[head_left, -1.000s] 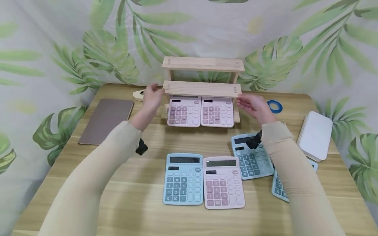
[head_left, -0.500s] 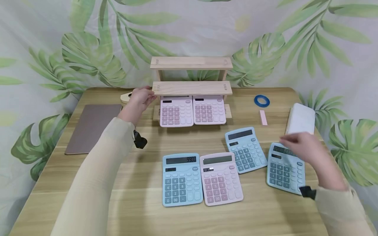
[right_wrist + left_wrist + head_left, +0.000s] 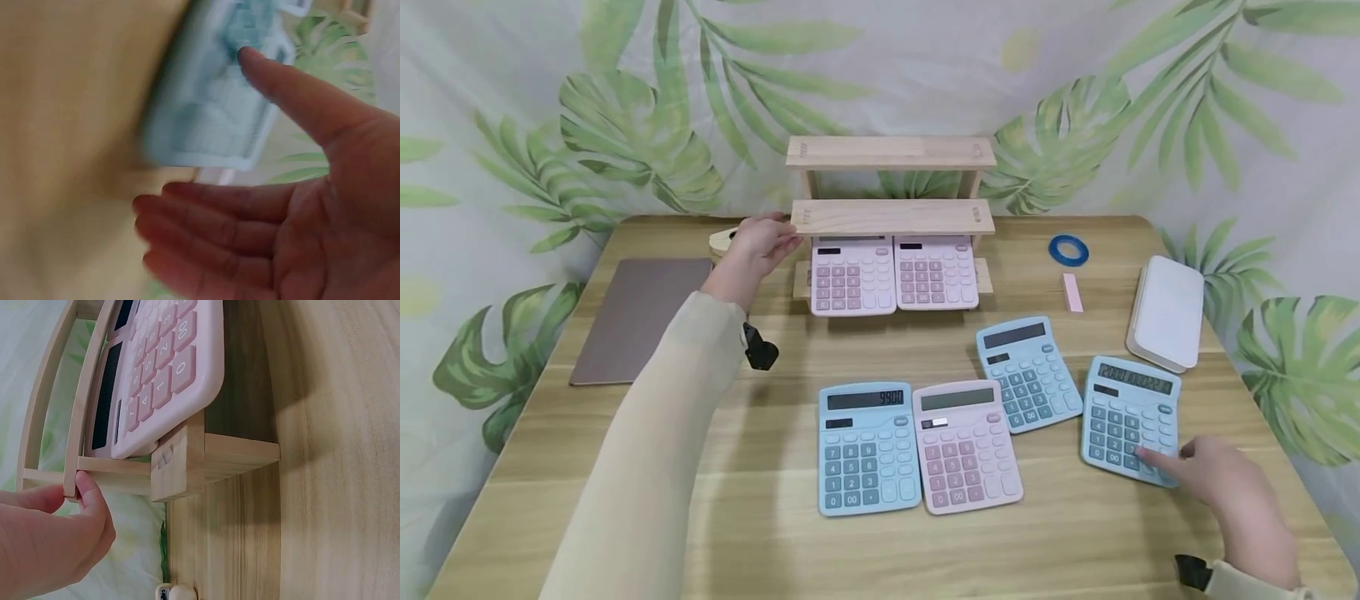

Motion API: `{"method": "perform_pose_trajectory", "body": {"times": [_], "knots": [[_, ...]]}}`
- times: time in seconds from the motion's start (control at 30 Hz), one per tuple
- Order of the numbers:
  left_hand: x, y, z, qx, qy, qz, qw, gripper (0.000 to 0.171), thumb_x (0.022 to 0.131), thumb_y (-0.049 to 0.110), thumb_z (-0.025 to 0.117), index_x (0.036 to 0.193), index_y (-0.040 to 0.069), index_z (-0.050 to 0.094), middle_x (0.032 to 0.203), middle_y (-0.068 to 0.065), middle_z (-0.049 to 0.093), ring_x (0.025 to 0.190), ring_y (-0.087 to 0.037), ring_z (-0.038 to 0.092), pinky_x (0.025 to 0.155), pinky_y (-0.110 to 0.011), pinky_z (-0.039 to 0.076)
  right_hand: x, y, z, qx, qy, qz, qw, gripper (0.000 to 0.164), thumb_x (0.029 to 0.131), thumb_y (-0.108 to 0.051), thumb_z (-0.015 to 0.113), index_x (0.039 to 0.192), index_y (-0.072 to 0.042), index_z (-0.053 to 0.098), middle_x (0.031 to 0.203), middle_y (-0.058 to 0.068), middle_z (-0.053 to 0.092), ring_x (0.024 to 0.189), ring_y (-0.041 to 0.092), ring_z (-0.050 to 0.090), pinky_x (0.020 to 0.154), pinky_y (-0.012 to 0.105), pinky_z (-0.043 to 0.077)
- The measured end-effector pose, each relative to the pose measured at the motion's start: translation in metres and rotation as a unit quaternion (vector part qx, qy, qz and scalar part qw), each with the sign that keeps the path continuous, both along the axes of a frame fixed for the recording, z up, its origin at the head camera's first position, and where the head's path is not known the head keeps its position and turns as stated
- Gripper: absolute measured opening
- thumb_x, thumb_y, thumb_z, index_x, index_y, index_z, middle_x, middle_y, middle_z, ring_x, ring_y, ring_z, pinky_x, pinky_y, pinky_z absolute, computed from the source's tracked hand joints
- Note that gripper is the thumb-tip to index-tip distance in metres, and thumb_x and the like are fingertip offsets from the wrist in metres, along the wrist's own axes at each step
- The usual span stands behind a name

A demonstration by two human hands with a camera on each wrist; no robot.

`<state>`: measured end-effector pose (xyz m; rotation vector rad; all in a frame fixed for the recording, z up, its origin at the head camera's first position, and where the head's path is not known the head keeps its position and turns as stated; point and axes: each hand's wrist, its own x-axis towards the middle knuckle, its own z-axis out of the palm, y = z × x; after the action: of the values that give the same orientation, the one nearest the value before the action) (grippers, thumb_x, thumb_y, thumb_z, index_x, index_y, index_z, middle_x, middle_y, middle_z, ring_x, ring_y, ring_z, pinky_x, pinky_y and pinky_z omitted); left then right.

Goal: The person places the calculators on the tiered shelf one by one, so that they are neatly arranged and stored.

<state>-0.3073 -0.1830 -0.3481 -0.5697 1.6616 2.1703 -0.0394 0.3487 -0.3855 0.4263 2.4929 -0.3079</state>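
A small wooden rack stands at the back of the table, with two pink calculators leaning side by side on its lower part. My left hand pinches the left end of the rack's front board between thumb and fingers, as the left wrist view shows. At the right, my right hand is at the lower right corner of a blue calculator. Its thumb overlaps that calculator in the right wrist view, while the other fingers stretch out beside it. That view is blurred.
A blue calculator and a pink one lie side by side in front, another blue calculator to their right. Around them are a brown notebook, blue tape roll, pink strip and white box.
My right hand has left the rack's right end and come forward to the rightmost blue calculator, passing over its display. My left hand stays at the rack's left end.
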Motion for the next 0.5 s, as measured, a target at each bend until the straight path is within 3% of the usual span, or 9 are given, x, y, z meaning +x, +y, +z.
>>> {"method": "perform_pose_trajectory", "body": {"times": [0.2,0.33,0.43,0.5], "knots": [[0.002,-0.005,0.005,-0.003,0.003,0.013,0.9999,0.063,0.094,-0.002,0.042,0.149,0.016,0.017,0.151,-0.009,0.025,0.118,-0.014,0.046,0.108,-0.019,0.040,-0.005,0.009,-0.014,-0.065,0.018,-0.045,0.997,0.093,0.081,-0.068,0.050,0.119,0.017,0.044,0.096,0.025,0.060,0.078,0.024,0.056,0.060,0.030,0.046],[0.004,-0.010,0.006,0.001,0.002,0.017,0.9999,0.064,0.093,-0.003,0.041,0.149,0.015,0.015,0.153,-0.009,0.022,0.125,-0.016,0.041,0.109,-0.019,0.039,-0.004,0.014,-0.024,-0.142,0.033,-0.081,0.986,0.074,0.084,-0.058,0.055,0.109,0.012,0.049,0.084,0.009,0.061,0.068,0.016,0.057,0.056,0.026,0.048],[0.003,-0.009,0.004,0.001,0.002,0.014,0.9999,0.065,0.093,-0.003,0.042,0.149,0.015,0.014,0.153,-0.009,0.022,0.123,-0.016,0.043,0.109,-0.019,0.039,0.001,0.018,-0.030,-0.234,0.042,-0.115,0.964,0.061,0.089,-0.046,0.055,0.111,0.009,0.044,0.081,-0.003,0.062,0.065,0.011,0.059,0.059,0.027,0.056],[0.003,-0.007,0.004,-0.001,-0.001,0.014,0.9999,0.065,0.093,-0.004,0.042,0.149,0.014,0.015,0.152,-0.010,0.023,0.119,-0.015,0.044,0.109,-0.019,0.039,0.005,0.021,-0.031,-0.301,0.053,-0.143,0.941,0.057,0.092,-0.038,0.053,0.118,0.009,0.035,0.081,-0.005,0.063,0.066,0.011,0.063,0.062,0.028,0.060]]}}
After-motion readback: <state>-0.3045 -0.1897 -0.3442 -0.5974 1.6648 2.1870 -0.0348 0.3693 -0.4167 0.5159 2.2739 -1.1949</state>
